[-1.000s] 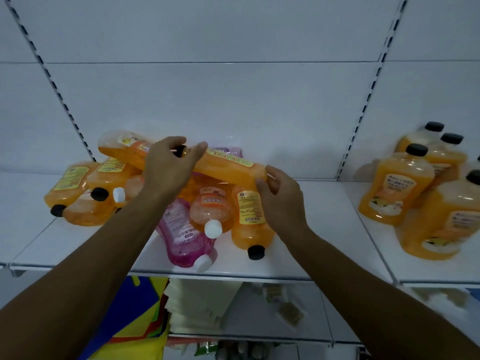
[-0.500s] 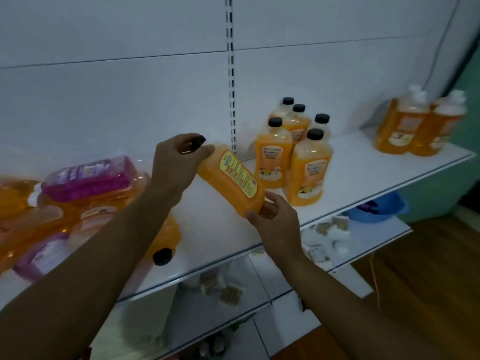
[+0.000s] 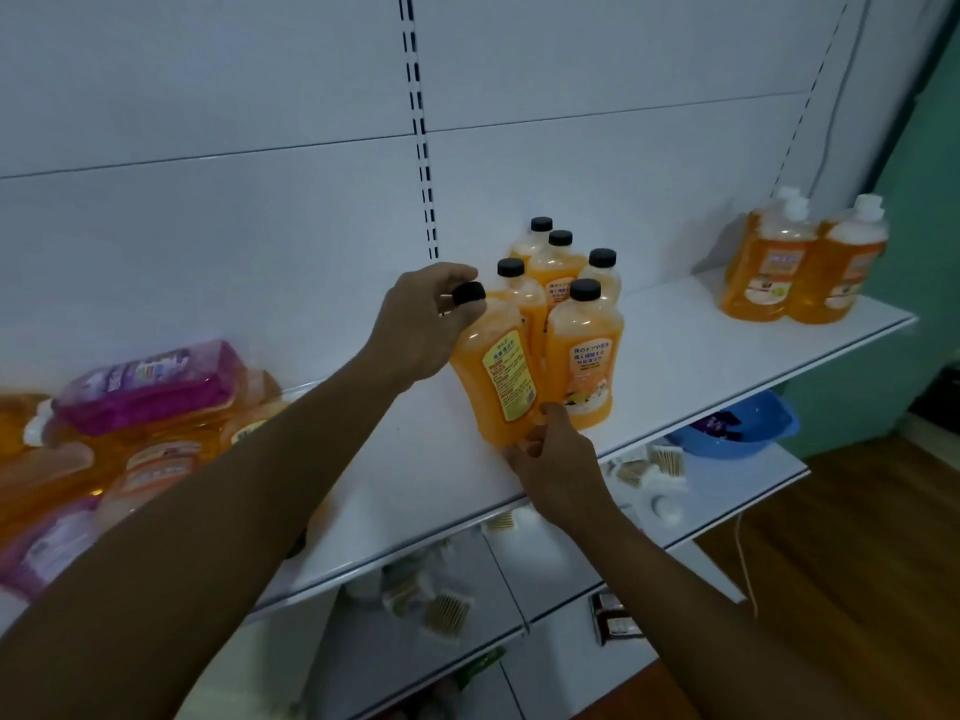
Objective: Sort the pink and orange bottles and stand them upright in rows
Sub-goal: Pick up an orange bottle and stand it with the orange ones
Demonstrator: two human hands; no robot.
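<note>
An orange bottle with a black cap (image 3: 496,374) stands almost upright on the white shelf (image 3: 675,356), just left of a group of several upright black-capped orange bottles (image 3: 582,350). My left hand (image 3: 426,330) grips its neck and cap. My right hand (image 3: 556,459) holds its base with the fingertips. At the far left lies a jumbled pile of orange bottles (image 3: 156,459) with a pink bottle (image 3: 150,384) on top and another pink bottle (image 3: 47,548) at the lower left.
Upright orange bottles with white caps (image 3: 802,267) stand at the shelf's right end. The lower shelf (image 3: 727,485) holds a blue basin (image 3: 743,426) and small packets. Wooden floor shows at the lower right. A slotted upright (image 3: 418,122) runs up the back wall.
The bottle went from lying across the pile to tilted in the air, and now it is nearly upright beside the black-capped group. Both hands moved right with it.
</note>
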